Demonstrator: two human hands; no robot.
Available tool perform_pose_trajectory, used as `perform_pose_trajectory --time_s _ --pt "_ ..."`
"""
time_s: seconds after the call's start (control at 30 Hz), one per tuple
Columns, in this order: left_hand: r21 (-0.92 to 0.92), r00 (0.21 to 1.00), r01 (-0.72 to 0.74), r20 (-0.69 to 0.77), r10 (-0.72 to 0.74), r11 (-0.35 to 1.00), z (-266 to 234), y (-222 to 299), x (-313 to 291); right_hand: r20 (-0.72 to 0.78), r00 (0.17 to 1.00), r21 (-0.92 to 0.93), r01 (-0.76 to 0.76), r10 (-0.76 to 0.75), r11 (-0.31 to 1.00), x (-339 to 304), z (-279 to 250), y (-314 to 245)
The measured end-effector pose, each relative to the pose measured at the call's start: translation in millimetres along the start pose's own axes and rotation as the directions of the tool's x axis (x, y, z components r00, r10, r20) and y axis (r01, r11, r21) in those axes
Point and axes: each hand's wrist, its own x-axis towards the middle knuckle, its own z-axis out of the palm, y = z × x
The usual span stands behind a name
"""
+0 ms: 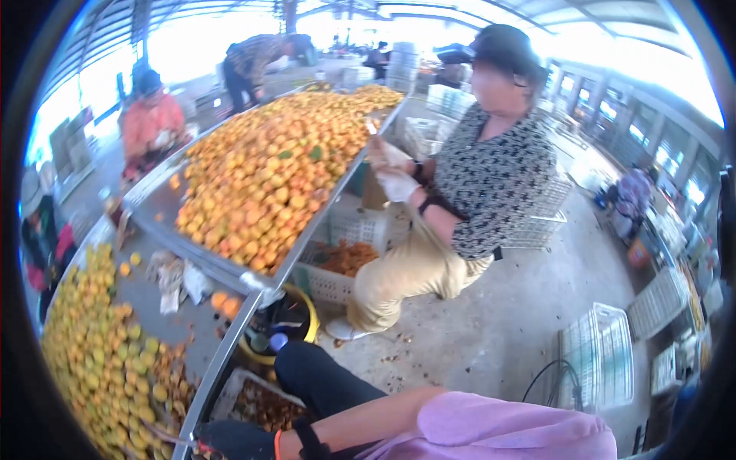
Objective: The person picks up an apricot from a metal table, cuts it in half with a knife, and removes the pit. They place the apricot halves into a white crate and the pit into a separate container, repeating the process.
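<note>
My right hand [238, 440], in a dark glove, is at the lower edge against the metal table rim [207, 391]. An orange band and a black strap circle its wrist. Its fingers look curled round something; a thin reddish-brown strip [167, 434] juts out beside it toward the fruit, too blurred to name. The lower edge cuts off part of this hand. A pile of small yellow-green round fruit [107, 360] lies on the table beyond it, with brown scraps [175, 372] along the near side. My left hand is out of view.
Orange fruit [268, 184] is heaped on the farther table. A co-worker in white gloves [399, 184] sits right of it. Below the rim stand a yellow-rimmed bucket [313, 322] and a crate of brown scraps [264, 406]. White crates [602, 356] stand on the right.
</note>
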Motion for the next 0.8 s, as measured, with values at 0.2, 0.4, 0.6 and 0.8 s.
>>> perform_pose_trajectory --time_s 0.2,0.4,0.6,0.8 --pt "-0.054 0.961 -0.189 0.194 0.196 0.980 -15.9 1.5 30.1 0.143 0.971 -0.269 0.224 -0.191 0.937 31.6 -86.7 -79.7" --pt "0.044 0.956 -0.292 0.023 0.291 0.955 -11.5 14.5 59.1 -0.089 0.950 -0.344 0.251 -0.298 0.905 46.2 -134.5 -67.1" --pt "-0.249 0.978 -0.210 -0.042 0.206 0.946 10.9 31.8 83.9 -0.089 0.978 -0.210 0.164 -0.186 0.964 84.9 -115.9 -8.0" --pt "-0.065 0.971 -0.237 0.018 0.238 0.969 -21.9 34.1 136.8 -0.221 0.946 0.149 0.272 -0.236 0.951 121.2 -84.9 -6.0"
